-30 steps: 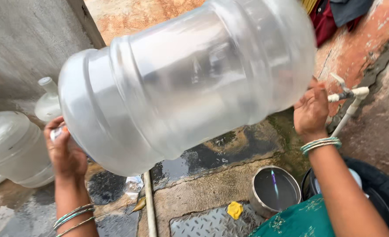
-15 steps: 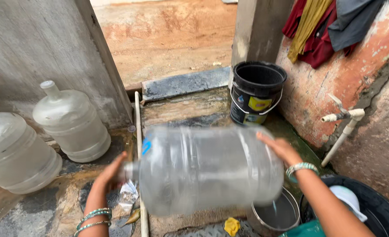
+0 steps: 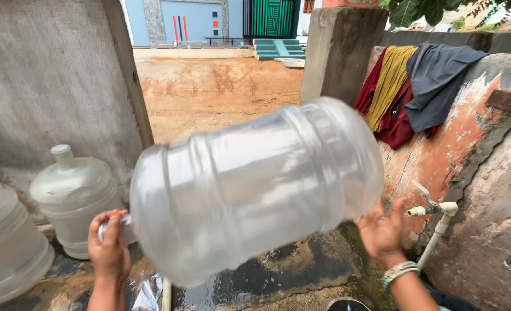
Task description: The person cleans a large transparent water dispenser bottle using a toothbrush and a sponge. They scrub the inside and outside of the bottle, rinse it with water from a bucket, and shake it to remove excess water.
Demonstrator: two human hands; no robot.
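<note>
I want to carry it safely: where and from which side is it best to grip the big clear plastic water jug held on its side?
Probably two grips: the big clear plastic water jug lies nearly level, so the left hand wraps its narrow neck from the left, and the right hand supports the wide flat base from the right.

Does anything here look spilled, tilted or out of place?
The big clear jug is held sideways, left hand over its neck, right hand under its base. The ground below is wet and puddled.
</note>
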